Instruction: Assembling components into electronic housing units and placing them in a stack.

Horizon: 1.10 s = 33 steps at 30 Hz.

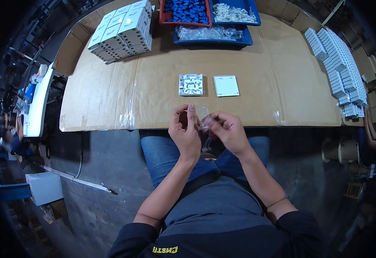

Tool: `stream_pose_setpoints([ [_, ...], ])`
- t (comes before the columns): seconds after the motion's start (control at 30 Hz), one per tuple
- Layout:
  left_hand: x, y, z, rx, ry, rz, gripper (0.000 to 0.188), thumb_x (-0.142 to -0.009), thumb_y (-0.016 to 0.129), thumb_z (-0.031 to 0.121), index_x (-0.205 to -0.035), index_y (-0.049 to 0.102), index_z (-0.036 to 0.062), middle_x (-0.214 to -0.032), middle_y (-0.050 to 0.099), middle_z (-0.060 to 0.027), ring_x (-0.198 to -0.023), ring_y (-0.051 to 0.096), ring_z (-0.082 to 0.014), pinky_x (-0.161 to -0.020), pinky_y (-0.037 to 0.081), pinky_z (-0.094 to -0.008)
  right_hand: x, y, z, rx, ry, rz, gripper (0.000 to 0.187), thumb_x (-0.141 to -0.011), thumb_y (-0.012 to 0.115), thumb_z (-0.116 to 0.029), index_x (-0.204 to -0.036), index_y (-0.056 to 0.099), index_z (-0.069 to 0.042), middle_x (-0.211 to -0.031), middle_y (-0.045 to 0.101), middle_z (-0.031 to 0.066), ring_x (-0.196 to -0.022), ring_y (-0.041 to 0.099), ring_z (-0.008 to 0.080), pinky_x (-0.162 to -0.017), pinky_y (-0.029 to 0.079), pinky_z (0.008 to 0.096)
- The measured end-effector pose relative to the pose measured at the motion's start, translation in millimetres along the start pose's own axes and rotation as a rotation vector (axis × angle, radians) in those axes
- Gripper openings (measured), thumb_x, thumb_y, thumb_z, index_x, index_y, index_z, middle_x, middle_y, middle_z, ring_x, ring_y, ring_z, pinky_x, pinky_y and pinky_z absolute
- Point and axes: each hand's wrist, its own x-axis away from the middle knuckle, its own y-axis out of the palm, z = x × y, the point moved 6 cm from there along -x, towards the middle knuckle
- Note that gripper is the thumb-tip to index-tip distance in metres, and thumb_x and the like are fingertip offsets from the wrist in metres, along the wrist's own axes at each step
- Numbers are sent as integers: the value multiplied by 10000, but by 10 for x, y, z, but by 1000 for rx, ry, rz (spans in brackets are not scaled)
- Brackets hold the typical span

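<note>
My left hand [183, 131] is at the table's near edge, fingers curled and thumb up; what they hold, if anything, is too small to make out. Just to its right, my right hand [230, 132] pinches a small clear plastic bag [204, 111], thin and hard to see, lying between the two hands. Beyond my hands on the cardboard sits an open square white box [191, 85], its moulded inner part facing up. Beside it on the right lies a flat square white cover [226, 86].
White boxes [121, 26] are stacked at the far left. At the back stand a red tray [166, 22] of blue parts, a blue tray [256, 19] of whitish pieces and another blue tray [213, 44] of clear bags. Stacked white units [338, 64] line the right side.
</note>
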Motion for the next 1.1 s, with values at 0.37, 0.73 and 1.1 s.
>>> stream_pose_setpoints([
  [0.37, -180, -219, 50, -178, 226, 33, 203, -987, 760, 182, -1067, 648, 32, -875, 631, -13, -806, 574, -82, -658, 432, -256, -13, -22, 6, 101, 58, 30, 162, -1014, 712, -150, -1013, 746, 8, -802, 722, 3, -683, 596, 32, -621, 475, 210],
  [0.73, -87, 19, 357, -690, 433, -681, 210, -796, 822, 4, -986, 753, 58, -976, 755, -55, -828, 649, -208, -702, 520, -323, -49, -198, 7, 116, 16, 68, 176, -1021, 709, -158, -949, 723, 3, -813, 708, -2, -740, 606, 28, -668, 479, 209],
  [1.1, -81, -51, 156, -688, 226, -530, 159, -832, 823, 102, -978, 770, 72, -856, 756, -75, -683, 663, -198, -596, 529, -326, -53, -196, 43, 297, -152, 131, 188, -1020, 714, -176, -1031, 749, 9, -808, 723, 5, -706, 582, 24, -631, 466, 217],
])
